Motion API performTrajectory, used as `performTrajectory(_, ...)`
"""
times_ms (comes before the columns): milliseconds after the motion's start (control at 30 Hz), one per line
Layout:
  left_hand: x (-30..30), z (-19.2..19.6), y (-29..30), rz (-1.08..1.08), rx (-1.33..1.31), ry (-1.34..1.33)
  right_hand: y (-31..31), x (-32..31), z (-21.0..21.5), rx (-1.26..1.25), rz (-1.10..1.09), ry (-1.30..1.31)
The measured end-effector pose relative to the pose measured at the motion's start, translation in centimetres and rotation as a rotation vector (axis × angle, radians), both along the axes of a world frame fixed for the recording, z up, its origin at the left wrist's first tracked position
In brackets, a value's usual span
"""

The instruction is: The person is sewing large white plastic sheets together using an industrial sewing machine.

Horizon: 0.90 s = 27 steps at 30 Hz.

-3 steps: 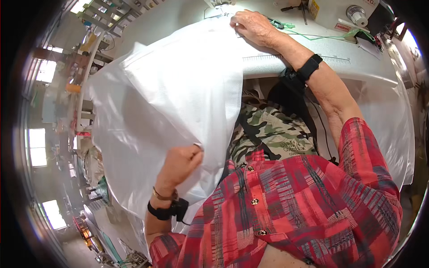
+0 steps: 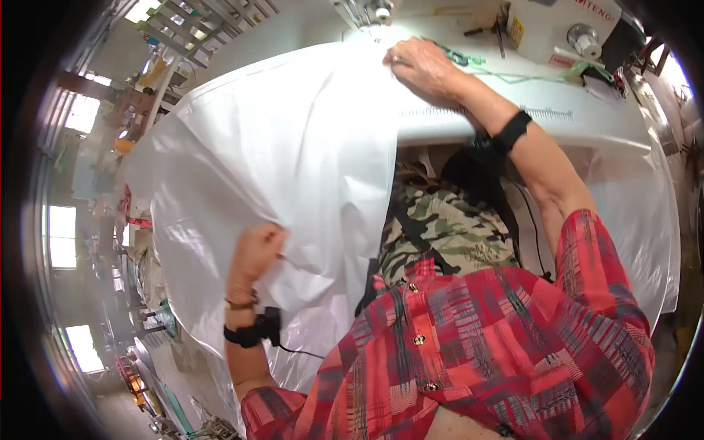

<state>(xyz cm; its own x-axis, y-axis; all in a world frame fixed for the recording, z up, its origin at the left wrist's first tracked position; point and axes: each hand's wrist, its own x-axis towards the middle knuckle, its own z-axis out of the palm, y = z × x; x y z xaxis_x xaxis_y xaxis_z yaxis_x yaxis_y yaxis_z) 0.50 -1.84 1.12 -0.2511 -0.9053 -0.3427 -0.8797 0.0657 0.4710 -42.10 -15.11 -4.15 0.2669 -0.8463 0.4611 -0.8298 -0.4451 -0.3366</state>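
Observation:
A large white sheet of thin, slightly shiny woven plastic (image 2: 293, 132) covers the left part of the sewing table and hangs over its front edge. My left hand (image 2: 255, 253) is closed on the hanging part, and creases run out from the fist. At the back, my right hand (image 2: 425, 70) is bent over the sheet's right edge, fingertips pinched together on it, just in front of the lit sewing machine head (image 2: 374, 13). The needle area is too bright to make out.
Right of my right hand lie green threads (image 2: 513, 77) and a dark slim tool (image 2: 480, 31). The machine's body with a round knob (image 2: 584, 38) stands at the back right. A ruler scale (image 2: 550, 114) runs along the table's front edge. Slatted pale racks (image 2: 209, 33) stand at the far left.
My left hand has moved left and slightly up, drawing the sheet with it. The sheet's far left edge has spread out smoother. My right hand stays near the machine head.

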Motion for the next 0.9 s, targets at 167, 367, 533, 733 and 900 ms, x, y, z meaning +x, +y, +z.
performTrajectory(167,4.5,3.7,-4.8,0.094,-0.794,-0.522,3.4,3.1,0.3,-0.134,0.121,0.087)
performTrajectory(367,-9.8,3.3,2.7,-0.319,-0.788,0.335,9.5,10.9,0.2,-0.092,0.324,0.086)
performTrajectory(533,-12.8,-4.0,4.7,-0.460,-0.519,0.111,7.4,13.4,2.6,-0.119,0.311,-0.130)
performTrajectory(733,-3.7,-4.5,0.5,-0.039,-0.608,-0.196,13.3,10.9,0.0,0.313,0.517,0.009)
performTrajectory(900,-4.8,-0.2,-1.8,0.034,-0.747,-0.243,15.5,11.0,-5.3,0.531,0.643,0.176)
